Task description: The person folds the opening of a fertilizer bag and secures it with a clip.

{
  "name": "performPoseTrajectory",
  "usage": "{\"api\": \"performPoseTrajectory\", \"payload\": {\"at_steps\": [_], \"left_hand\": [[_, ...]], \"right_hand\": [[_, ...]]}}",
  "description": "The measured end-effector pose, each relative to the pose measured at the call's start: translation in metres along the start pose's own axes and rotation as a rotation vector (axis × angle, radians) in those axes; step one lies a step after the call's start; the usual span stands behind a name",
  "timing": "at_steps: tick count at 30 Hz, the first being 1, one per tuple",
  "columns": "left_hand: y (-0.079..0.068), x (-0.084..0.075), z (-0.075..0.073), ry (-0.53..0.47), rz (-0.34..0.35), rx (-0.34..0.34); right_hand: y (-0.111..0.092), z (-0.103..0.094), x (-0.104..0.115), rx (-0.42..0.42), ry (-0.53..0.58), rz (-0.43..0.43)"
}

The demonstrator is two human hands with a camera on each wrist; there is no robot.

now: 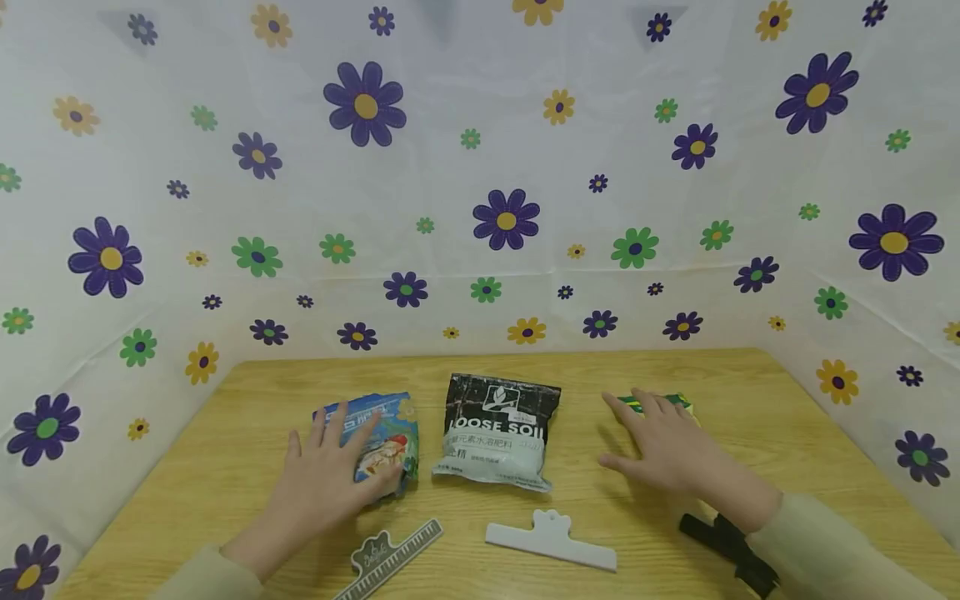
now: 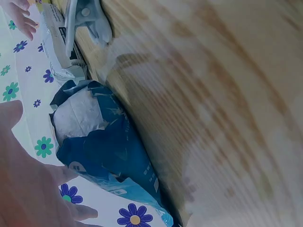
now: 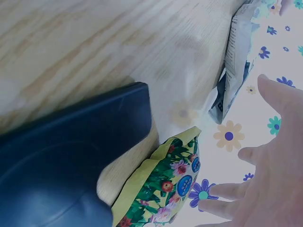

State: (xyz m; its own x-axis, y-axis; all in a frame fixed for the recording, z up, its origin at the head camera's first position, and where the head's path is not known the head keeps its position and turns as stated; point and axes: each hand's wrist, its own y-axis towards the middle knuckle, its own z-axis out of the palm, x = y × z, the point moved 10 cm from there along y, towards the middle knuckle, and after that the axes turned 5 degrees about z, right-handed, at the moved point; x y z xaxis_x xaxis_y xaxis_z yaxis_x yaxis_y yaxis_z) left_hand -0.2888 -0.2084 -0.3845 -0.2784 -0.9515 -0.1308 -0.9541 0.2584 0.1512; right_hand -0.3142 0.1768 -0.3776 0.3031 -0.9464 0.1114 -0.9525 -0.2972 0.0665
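My left hand (image 1: 322,471), fingers spread, hovers over the blue printed bag (image 1: 390,442) at the left of the table and hides part of it. In the left wrist view that bag (image 2: 109,137) lies beside the fingers, its near end folded. My right hand (image 1: 663,446) reaches over a green and yellow bag (image 1: 678,402), covering most of it; the right wrist view shows flowers printed on this bag (image 3: 165,184). Between the hands lies a black and white bag (image 1: 495,433) marked "LOOSE SOIL". Neither hand grips anything.
Three wide clips lie along the near side: a grey one with piano keys (image 1: 390,558), a white one (image 1: 551,540) in the middle, and a black one (image 1: 723,546) partly under the right sleeve. A flower-printed white cloth (image 1: 450,175) surrounds the wooden table (image 1: 577,367).
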Motion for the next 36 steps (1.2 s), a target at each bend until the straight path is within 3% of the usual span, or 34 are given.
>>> {"api": "performPoseTrajectory", "payload": {"at_steps": [15,36], "left_hand": [[0.002,0.009,-0.009,0.006,-0.004,-0.041],[0.002,0.024,-0.011,-0.03,-0.045,0.011]], "right_hand": [[0.013,-0.001,0.012,-0.001,0.019,-0.015],[0.027,-0.009,0.038,-0.052,0.046,-0.075]]}}
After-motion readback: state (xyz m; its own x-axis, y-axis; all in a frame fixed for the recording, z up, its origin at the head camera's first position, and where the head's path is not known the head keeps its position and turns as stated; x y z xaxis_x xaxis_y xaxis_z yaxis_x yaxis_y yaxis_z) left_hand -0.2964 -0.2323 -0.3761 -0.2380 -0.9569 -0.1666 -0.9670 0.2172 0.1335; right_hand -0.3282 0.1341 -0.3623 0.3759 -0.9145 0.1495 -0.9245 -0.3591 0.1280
